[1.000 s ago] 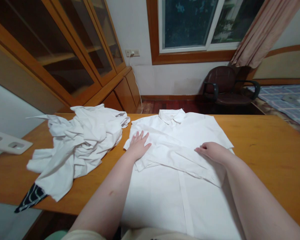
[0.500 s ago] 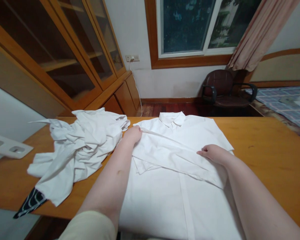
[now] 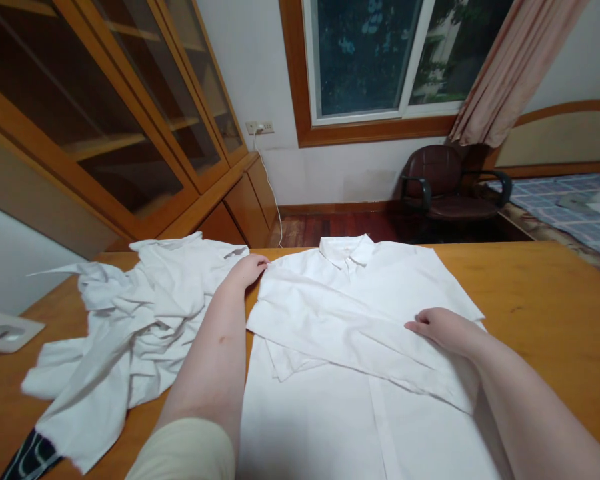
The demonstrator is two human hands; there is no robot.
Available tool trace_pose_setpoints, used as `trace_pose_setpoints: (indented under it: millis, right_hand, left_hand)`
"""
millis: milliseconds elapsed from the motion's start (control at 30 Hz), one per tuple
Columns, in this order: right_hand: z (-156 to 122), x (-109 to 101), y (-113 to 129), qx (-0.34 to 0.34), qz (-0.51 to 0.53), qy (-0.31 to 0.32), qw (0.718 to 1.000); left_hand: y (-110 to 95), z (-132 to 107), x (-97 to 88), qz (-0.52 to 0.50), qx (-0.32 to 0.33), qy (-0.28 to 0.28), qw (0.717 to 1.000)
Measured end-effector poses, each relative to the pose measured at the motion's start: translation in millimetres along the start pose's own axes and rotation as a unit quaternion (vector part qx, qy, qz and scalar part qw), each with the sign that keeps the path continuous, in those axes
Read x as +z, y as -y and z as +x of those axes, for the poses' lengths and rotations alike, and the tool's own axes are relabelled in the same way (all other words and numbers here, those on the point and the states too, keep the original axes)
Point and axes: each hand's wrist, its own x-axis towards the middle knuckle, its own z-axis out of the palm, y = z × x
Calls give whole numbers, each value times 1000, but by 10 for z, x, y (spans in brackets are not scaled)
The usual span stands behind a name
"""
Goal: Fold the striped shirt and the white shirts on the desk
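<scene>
A white collared shirt (image 3: 320,413) lies front up on the table, its sleeves folded across the chest. At the shirt's left shoulder edge, my left hand (image 3: 250,269) is closed with its fingertips pinching the fabric. My right hand (image 3: 440,328) rests over the folded sleeve (image 3: 360,327) on the right half of the chest, thumb and fingers pinched together on the cloth. The fingers of the right hand are partly hidden behind its back. The collar (image 3: 347,251) points toward the table's far edge.
A crumpled heap of white cloth (image 3: 165,293) lies left of my left arm, with a black patterned piece (image 3: 33,457) below it. A white plastic object (image 3: 7,331) stands at the far left. Beyond the wooden table (image 3: 540,320) are a brown armchair (image 3: 445,180) and a glass-door cabinet (image 3: 145,133).
My left hand has moved outward to the left along the shirt's shoulder edge, and the sleeve fold there lies more spread. My right hand stays on the sleeve. The view has shifted slightly.
</scene>
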Motion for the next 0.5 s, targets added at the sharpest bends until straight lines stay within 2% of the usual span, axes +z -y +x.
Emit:
trace_pose_setpoints:
  millis: [100, 167, 233, 300, 367, 400, 433, 500]
  right_hand:
    - [17, 17, -27, -5, 2, 2, 1000]
    - [27, 29, -39, -4, 3, 1, 1000]
    - [27, 35, -40, 1, 7, 1, 1000]
    - [15, 29, -32, 5, 11, 4, 1000]
    - [-8, 9, -21, 3, 14, 3, 1000]
    - [-22, -6, -17, 1, 15, -1, 1000]
    - [-37, -23, -16, 2, 12, -7, 1000]
    - [-59, -59, -25, 11, -1, -26, 1000]
  left_hand:
    - [69, 49, 53, -72, 32, -60, 995]
    - [83, 45, 113, -161, 27, -103, 981]
    - [59, 25, 168, -281, 10, -113, 953]
    - [3, 5, 205, -397, 3, -94, 913]
    - [-62, -2, 227, -472, -2, -85, 878]
    - [-90, -1, 234, -487, -9, -86, 869]
    - [-110, 4, 238, -486, -19, -90, 869]
    - [-127, 18, 240, -431, -54, -106, 894]
